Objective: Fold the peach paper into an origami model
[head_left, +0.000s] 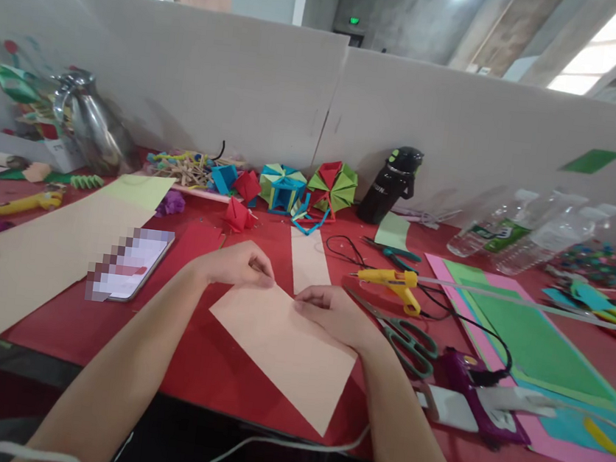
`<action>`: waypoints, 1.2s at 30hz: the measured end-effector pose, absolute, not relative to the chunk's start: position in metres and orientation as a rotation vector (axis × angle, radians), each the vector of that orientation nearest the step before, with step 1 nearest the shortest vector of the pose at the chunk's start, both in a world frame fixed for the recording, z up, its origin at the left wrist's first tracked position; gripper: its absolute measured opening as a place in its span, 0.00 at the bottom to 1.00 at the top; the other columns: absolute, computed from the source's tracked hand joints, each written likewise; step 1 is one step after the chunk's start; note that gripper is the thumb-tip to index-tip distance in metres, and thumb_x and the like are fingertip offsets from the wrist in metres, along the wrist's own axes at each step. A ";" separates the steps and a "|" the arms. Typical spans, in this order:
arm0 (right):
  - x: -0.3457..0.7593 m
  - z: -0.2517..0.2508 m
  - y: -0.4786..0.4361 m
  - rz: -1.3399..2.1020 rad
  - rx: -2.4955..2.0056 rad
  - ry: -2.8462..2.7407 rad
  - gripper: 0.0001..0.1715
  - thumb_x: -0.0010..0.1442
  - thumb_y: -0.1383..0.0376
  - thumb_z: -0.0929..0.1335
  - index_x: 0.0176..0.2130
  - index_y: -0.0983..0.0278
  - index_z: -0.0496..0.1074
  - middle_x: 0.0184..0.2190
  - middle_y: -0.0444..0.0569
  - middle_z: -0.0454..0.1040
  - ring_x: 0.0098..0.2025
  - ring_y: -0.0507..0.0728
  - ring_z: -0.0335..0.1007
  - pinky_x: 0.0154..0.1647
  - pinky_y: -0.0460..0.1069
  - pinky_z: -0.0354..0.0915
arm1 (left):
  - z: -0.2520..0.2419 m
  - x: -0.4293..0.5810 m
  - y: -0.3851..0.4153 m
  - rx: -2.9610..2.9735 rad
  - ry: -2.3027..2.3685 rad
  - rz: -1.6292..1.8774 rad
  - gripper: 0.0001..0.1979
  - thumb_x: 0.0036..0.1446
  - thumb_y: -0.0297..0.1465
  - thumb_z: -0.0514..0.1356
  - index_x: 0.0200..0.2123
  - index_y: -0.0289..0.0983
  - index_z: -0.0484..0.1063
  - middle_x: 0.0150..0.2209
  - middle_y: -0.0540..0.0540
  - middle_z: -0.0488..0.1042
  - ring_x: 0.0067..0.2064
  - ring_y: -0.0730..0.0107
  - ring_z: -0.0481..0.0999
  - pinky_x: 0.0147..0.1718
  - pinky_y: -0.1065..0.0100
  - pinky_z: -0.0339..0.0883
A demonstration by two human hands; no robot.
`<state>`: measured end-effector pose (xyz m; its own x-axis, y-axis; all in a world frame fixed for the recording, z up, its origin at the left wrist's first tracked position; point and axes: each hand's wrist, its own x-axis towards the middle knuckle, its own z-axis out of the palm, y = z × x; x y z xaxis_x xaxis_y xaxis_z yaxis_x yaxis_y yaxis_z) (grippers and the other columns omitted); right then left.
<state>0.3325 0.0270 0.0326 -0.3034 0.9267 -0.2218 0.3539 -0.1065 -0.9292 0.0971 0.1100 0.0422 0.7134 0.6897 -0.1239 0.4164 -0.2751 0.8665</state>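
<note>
A cream sheet of paper (283,347) lies tilted on the red tabletop in front of me. My left hand (241,262) pinches its far edge, thumb and fingers pressed together. A little to the right, my right hand (335,312) also has its fingers closed on that far edge, with the palm over the sheet. Just beyond my hands lies a narrow cream paper strip (309,257). Scissors with green handles (411,345) rest beside my right wrist, and a yellow hot glue gun (396,280) is just past them.
On the left are a phone (134,267) and a long cream sheet (32,259). Folded paper shapes (282,187), a black bottle (389,187) and a steel jug (94,129) stand along the partition. To the right are a purple power strip (481,399), coloured paper (556,348) and plastic bottles (541,235).
</note>
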 end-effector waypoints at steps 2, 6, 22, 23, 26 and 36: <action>0.334 0.035 0.026 1.440 -1.406 -1.648 0.18 0.52 0.54 0.73 0.34 0.67 0.76 0.28 0.47 0.75 0.28 0.51 0.67 0.28 0.46 0.58 | 0.043 0.088 0.114 1.953 0.919 0.380 0.13 0.50 0.40 0.64 0.32 0.36 0.80 0.30 0.45 0.79 0.32 0.68 0.74 0.30 0.71 0.63; 0.341 0.041 0.025 1.386 -1.392 -1.681 0.19 0.52 0.53 0.72 0.34 0.67 0.76 0.27 0.46 0.74 0.28 0.51 0.66 0.28 0.46 0.58 | 0.046 0.066 0.124 1.923 1.048 0.506 0.11 0.49 0.39 0.65 0.30 0.36 0.79 0.29 0.46 0.78 0.31 0.69 0.74 0.29 0.71 0.63; 0.373 0.078 0.013 0.854 -1.513 -2.188 0.09 0.60 0.62 0.65 0.31 0.63 0.72 0.29 0.46 0.74 0.31 0.53 0.67 0.32 0.48 0.60 | 0.047 0.109 0.093 2.173 0.761 0.217 0.14 0.58 0.40 0.58 0.37 0.38 0.78 0.35 0.47 0.79 0.36 0.68 0.75 0.32 0.72 0.62; 0.372 0.077 0.009 0.818 -1.512 -2.191 0.08 0.60 0.63 0.65 0.32 0.63 0.72 0.30 0.46 0.74 0.31 0.53 0.67 0.32 0.48 0.60 | 0.048 0.117 0.088 2.190 0.742 0.275 0.14 0.59 0.40 0.56 0.40 0.40 0.78 0.37 0.48 0.79 0.37 0.68 0.75 0.33 0.71 0.63; 0.367 0.073 -0.002 0.703 -1.525 -2.187 0.08 0.61 0.63 0.65 0.32 0.62 0.72 0.29 0.45 0.73 0.30 0.53 0.65 0.31 0.48 0.59 | 0.052 0.140 0.072 2.232 0.661 0.425 0.14 0.61 0.39 0.55 0.42 0.41 0.78 0.41 0.47 0.79 0.40 0.67 0.75 0.37 0.71 0.63; 0.387 0.073 -0.013 0.554 -1.530 -2.160 0.07 0.60 0.64 0.65 0.31 0.61 0.72 0.29 0.46 0.73 0.30 0.53 0.65 0.32 0.49 0.59 | 0.055 0.128 0.078 2.267 0.740 0.436 0.13 0.59 0.36 0.56 0.36 0.37 0.79 0.35 0.47 0.80 0.35 0.69 0.75 0.34 0.71 0.62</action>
